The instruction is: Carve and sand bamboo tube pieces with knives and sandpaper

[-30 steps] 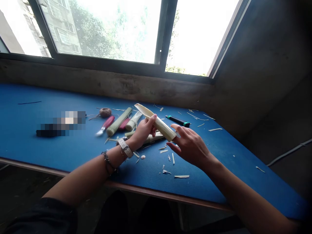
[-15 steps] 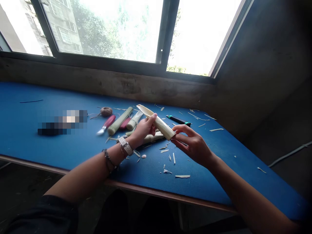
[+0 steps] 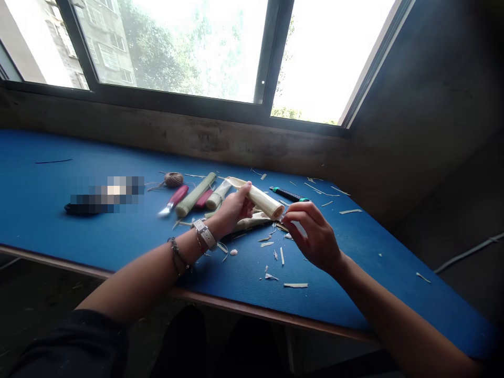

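A pale bamboo tube [image 3: 263,201], cut slantwise at its far left end, is held above the blue table. My left hand [image 3: 235,209] is wrapped round its middle. Its round open end faces my right hand [image 3: 311,231], whose thumb and fingertips are pinched together close to the rim. Something small and whitish shows at those fingertips, too small to name. Beneath the tube lies another pale bamboo piece [image 3: 252,221], partly hidden by my left hand.
Left of my hands lie a green bamboo tube [image 3: 196,195], a shorter tube [image 3: 218,194], a red-handled tool [image 3: 178,196] and twine [image 3: 173,179]. Behind is a black-and-green cutter [image 3: 287,194]. Shavings dot the blue table [image 3: 334,294]; a blurred-out object lies left.
The tube's near end has turned so that its opening shows. My right hand has moved slightly right off the rim, and its fingers have drawn together.
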A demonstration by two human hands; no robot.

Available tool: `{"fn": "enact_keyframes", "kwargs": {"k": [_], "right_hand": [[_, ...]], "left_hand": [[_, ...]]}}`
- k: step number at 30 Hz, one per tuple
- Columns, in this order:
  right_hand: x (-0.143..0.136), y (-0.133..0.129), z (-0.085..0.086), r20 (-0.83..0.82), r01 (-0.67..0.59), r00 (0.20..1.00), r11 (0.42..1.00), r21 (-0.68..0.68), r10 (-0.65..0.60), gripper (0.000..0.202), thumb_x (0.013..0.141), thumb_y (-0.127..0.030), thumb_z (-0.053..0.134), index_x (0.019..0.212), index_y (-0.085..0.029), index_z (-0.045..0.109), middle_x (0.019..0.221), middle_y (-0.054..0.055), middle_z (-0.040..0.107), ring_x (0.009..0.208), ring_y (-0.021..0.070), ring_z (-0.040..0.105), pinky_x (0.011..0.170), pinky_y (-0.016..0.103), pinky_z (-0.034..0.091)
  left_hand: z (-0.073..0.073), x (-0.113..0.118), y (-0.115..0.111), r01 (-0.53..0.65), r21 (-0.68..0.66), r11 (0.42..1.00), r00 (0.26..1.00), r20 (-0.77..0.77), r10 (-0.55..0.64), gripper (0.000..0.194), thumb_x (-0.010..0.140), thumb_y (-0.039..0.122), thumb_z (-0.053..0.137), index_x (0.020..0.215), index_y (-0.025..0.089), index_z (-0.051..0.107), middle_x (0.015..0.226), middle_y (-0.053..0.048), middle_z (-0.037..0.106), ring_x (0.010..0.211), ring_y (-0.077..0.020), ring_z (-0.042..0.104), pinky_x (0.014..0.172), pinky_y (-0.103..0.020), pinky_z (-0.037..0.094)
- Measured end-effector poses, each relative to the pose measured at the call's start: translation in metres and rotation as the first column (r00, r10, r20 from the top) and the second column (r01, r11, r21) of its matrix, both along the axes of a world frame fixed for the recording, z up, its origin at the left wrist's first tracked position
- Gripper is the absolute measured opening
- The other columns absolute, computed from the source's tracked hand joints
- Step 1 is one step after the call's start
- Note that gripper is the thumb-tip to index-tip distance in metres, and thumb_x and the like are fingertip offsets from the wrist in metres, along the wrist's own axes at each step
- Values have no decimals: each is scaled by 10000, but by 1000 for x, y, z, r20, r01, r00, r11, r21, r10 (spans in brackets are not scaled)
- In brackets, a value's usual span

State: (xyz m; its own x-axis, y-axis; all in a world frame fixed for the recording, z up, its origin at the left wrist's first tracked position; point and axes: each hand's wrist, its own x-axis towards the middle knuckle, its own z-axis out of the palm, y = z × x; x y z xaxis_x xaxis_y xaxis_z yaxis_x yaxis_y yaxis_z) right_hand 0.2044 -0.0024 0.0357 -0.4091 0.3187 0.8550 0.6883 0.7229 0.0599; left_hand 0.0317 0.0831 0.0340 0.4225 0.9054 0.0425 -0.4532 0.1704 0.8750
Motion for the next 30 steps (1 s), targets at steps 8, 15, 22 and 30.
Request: {"fn": "enact_keyframes", "kwargs": {"k": [8,15,22,30], "right_hand": [[-7,-9,-4,-24,-145,989,978,-150,143,144,837,-88,477,916,-197,530,899,51,568,811,137,570,683,287,513],[-2,-5,4,-124,-135,985,980,-147,118,137,822,-157,551,892,-207,658,803,36,654,727,137,623,621,279,538],[9,-2,2,107,-23,994,999,35,19,263,797,-167,605,1049,-240,627,856,23,674,731,126,622,627,263,525],[7,-1,2,273,235,925,963,132,-263,128,845,-194,537,885,-153,651,851,64,646,703,140,594,555,251,478]], "left_hand": [[3,-4,4,-15,-55,998,997,69,18,319,777,433,611,712,149,481,498,60,407,379,-38,385,361,-140,340],[10,-6,2,-1,-51,999,995,101,7,289,809,417,573,779,139,500,576,23,486,449,-59,468,375,-135,369],[3,-1,-2,14,-31,999,1000,17,-13,257,831,388,542,782,143,482,594,9,498,438,-58,464,381,-144,381],[-3,-1,0,-37,135,990,994,-96,51,344,779,472,586,728,141,508,525,37,444,406,-58,429,379,-161,379]]}}
